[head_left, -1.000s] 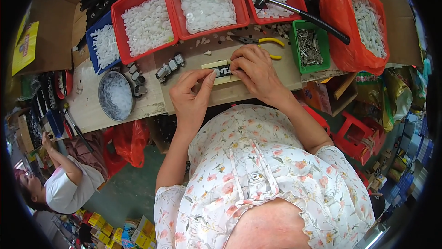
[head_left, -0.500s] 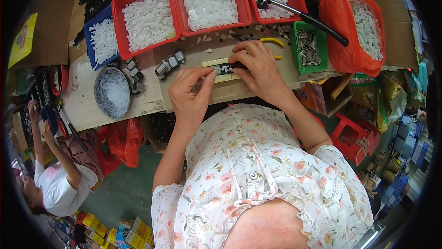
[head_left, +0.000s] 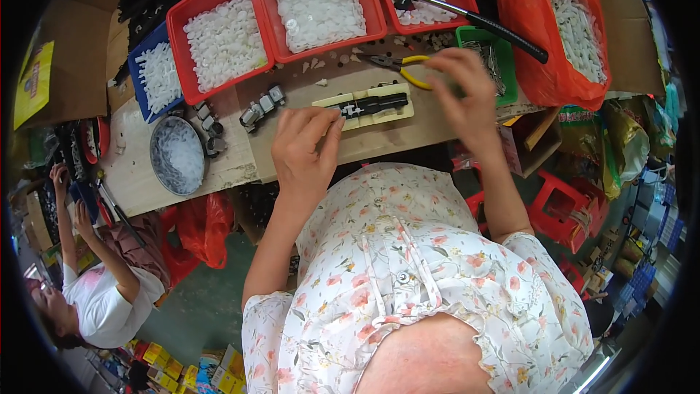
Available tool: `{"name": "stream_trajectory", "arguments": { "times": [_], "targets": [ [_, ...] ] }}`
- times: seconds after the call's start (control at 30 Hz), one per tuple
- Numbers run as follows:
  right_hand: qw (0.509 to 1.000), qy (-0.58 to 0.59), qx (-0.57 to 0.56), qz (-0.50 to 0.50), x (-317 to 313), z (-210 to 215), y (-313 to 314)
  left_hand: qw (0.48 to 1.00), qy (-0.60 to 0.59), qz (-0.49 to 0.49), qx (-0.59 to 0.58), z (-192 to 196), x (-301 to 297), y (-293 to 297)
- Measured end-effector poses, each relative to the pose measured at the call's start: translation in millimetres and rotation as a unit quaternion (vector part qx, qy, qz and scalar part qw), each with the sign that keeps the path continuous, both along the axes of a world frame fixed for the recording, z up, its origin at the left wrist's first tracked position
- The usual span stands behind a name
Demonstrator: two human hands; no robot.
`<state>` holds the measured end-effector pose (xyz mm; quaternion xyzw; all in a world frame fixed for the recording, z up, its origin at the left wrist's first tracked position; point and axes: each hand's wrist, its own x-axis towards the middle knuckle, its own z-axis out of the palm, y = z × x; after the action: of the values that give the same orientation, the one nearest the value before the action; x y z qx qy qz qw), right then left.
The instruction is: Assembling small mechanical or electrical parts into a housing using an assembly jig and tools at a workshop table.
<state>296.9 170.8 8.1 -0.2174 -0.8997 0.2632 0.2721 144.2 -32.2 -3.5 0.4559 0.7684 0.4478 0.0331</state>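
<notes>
At the far left edge another person in a white shirt sits low beside your bench, both arms raised toward a cluttered rack; keep those hands apart from yours. On the bench itself, the leftmost thing is the blue bin of white plastic parts, and just below it a round metal bowl of pale pieces. Small metal fittings lie scattered between the bowl and the work block. Behind them stand three red bins side by side, heaped with white parts.

Your left hand rests on the near edge of the bench, fingers held close together and reaching up to touch the left end of the cream block. On that block lies the black assembly, lengthwise, with a small metal part at its left end just by your fingertips. You cannot tell whether the fingers pinch that part or only press against it.

Beyond the block lie yellow-handled pliers, jaws pointing left. Your right hand hangs above the bench just right of the block, clear of it, fingers loosely curled and slightly apart, holding nothing that shows. Its fingertips are near the pliers' handle and in front of the green bin of metal pins. A hammer lies with its head on the rightmost red bin and its black handle running toward the red bag of white parts at the far right
</notes>
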Motion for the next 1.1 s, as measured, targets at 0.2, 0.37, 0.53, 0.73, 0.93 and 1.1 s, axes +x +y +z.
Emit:
{"name": "stream_trajectory", "arguments": {
  "times": [0.2,0.37,0.53,0.73,0.93,1.1],
  "targets": [
    [0.979,-0.128,0.060,-0.149,36.2,-14.4,48.2,0.991,0.125,-0.039,-0.024,-6.6,0.0,4.0],
    [0.971,-0.180,0.069,-0.138,40.9,-13.6,54.0,0.984,0.160,-0.074,-0.025,-5.9,4.4,13.4],
    [0.957,-0.233,0.077,-0.158,48.2,-35.5,68.9,0.981,0.154,-0.113,-0.020,6.6,-1.1,43.9],
    [0.981,-0.099,0.034,-0.162,24.7,-46.5,63.6,0.967,0.174,-0.188,-0.004,25.4,-27.5,108.9],
    [0.979,0.020,0.027,-0.202,33.2,-48.4,51.5,0.938,0.210,-0.261,-0.085,15.3,-46.2,193.4],
    [0.980,0.015,0.011,-0.199,32.5,-39.1,51.2,0.905,0.313,-0.270,-0.103,-1.2,-50.0,213.8]
  ]
}}
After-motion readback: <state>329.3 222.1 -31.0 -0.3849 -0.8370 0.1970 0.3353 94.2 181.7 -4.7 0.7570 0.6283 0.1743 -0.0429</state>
